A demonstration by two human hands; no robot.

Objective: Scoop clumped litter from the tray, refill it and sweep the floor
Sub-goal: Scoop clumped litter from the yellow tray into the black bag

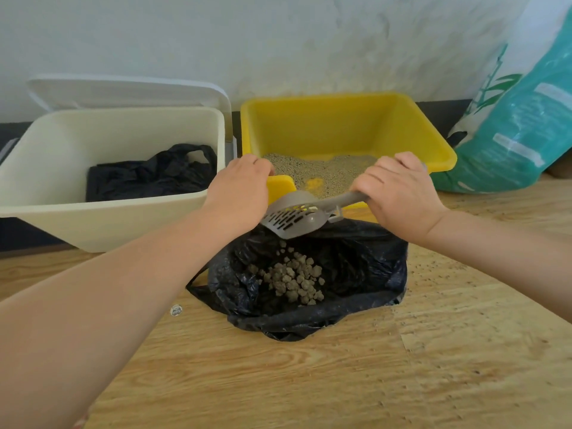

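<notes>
**Listener:** Where are your hands, and what do they hold?

**Me:** My right hand [399, 193] is wrapped around the handle of a grey slotted scoop [294, 216], fingers [376, 178] curled tight over it. I hold the scoop tipped over an open black bag [356, 274] on the floor, so the clumps [294, 278] drop straight in. A pile already lies in the bag, and a few pieces seem to be falling just under the scoop.

**Listener:** And the left?

**Me:** My left hand [244, 187] grips the near left corner of the yellow tray [340, 125], fingers closed over the rim. The tray looks tilted toward me, I judge to bring the loose litter [318, 171] to the near edge, within reach of the scoop.

**Listener:** Why is the bag there?

**Me:** It sits touching the near side of the tray, so the scoop travels only a short way and spills less.

**Listener:** What else is around?

**Me:** To the left, a cream bin [108, 168] with its lid up and a black liner inside. Far right, a teal and white sack [520, 125] leans on the wall, likely fresh litter for the refill. Grains [433, 267] dot the wooden floor [340, 382] to the right of the bag, so sweeping remains.
</notes>
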